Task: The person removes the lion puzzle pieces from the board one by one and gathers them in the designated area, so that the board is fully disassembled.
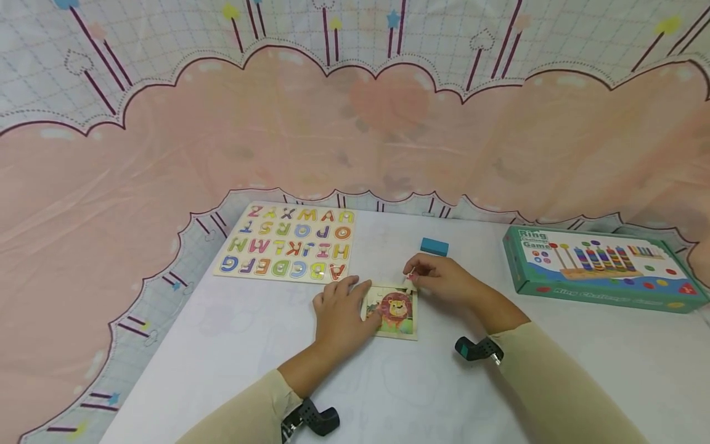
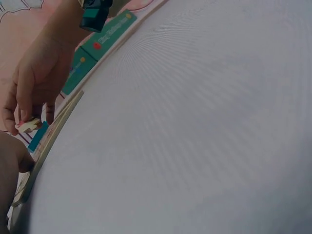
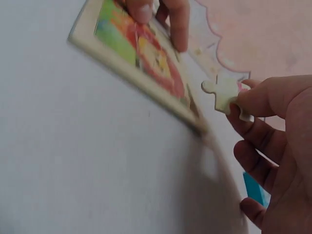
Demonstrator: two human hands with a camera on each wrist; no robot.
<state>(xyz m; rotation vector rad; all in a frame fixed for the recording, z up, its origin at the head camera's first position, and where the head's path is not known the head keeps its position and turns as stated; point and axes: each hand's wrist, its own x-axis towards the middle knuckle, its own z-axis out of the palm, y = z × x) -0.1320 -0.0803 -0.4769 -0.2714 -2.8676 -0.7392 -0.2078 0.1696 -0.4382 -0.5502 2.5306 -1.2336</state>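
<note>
A small square lion jigsaw puzzle (image 1: pixel 397 308) in a wooden frame lies flat on the table. At its left side my left hand (image 1: pixel 342 316) rests with spread fingers, the thumb pressing on the picture. My right hand (image 1: pixel 444 280) is just off the frame's top right corner and pinches a jigsaw piece (image 3: pixel 224 92) between thumb and forefinger. In the right wrist view this piece is pale, with a rounded knob and a bit of pink, and is held above the table. An open gap shows at the puzzle's upper right corner.
A wooden alphabet board (image 1: pixel 285 242) with coloured letters lies behind my left hand. Behind my right hand sits a blue block (image 1: pixel 434 246). A green Ring Challenge Game box (image 1: pixel 604 268) stands at the right. Patterned pink cloth (image 1: pixel 333 142) hangs behind the white table (image 1: pixel 233 345).
</note>
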